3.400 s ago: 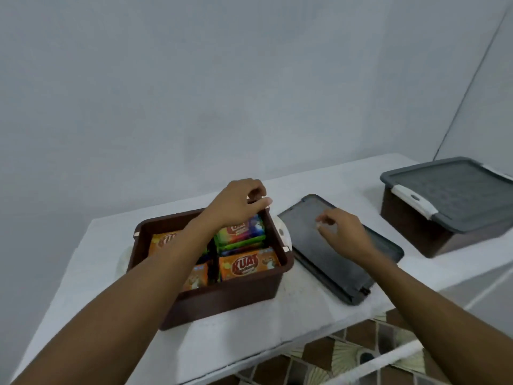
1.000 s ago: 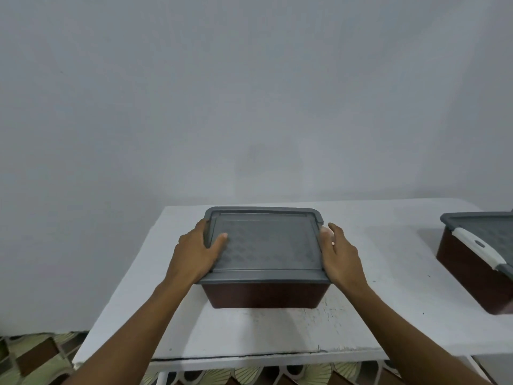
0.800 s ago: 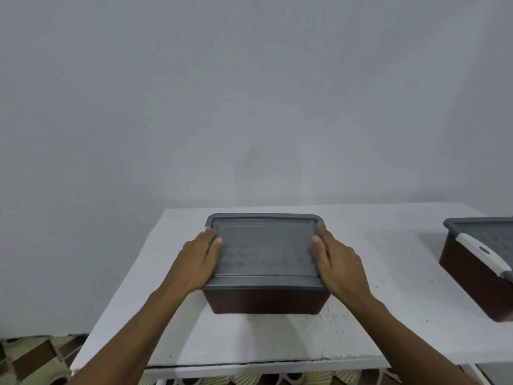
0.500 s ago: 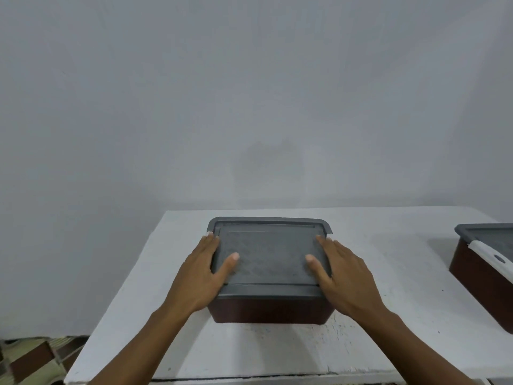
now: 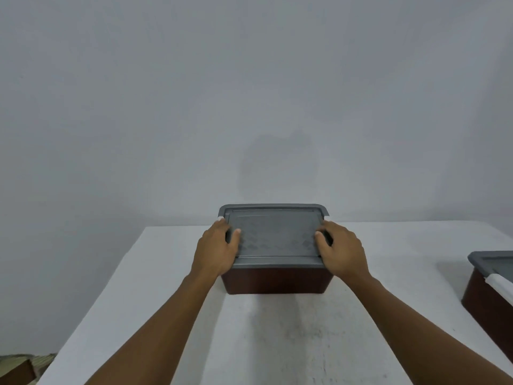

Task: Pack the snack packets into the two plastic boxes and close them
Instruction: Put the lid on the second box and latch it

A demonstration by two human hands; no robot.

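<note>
A brown plastic box (image 5: 274,282) with its grey lid (image 5: 274,234) on top stands at the middle of the white table (image 5: 277,337). My left hand (image 5: 215,251) grips the lid's left edge, thumb on top and fingers curled over the side. My right hand (image 5: 341,252) grips the right edge the same way. Small white latch corners show just beyond my fingertips on both sides. The snack packets are hidden inside. A second brown box (image 5: 483,304) with a grey lid and a white latch (image 5: 501,284) stands at the right frame edge.
A plain grey wall rises directly behind the table. The table's left edge drops off to a patterned floor (image 5: 19,368) at the bottom left. Bare tabletop lies between the two boxes and in front of them.
The open box now has its lid on. My hands lay flat on top of the lid half a second ago; they have since slid outward to its left and right edges.
</note>
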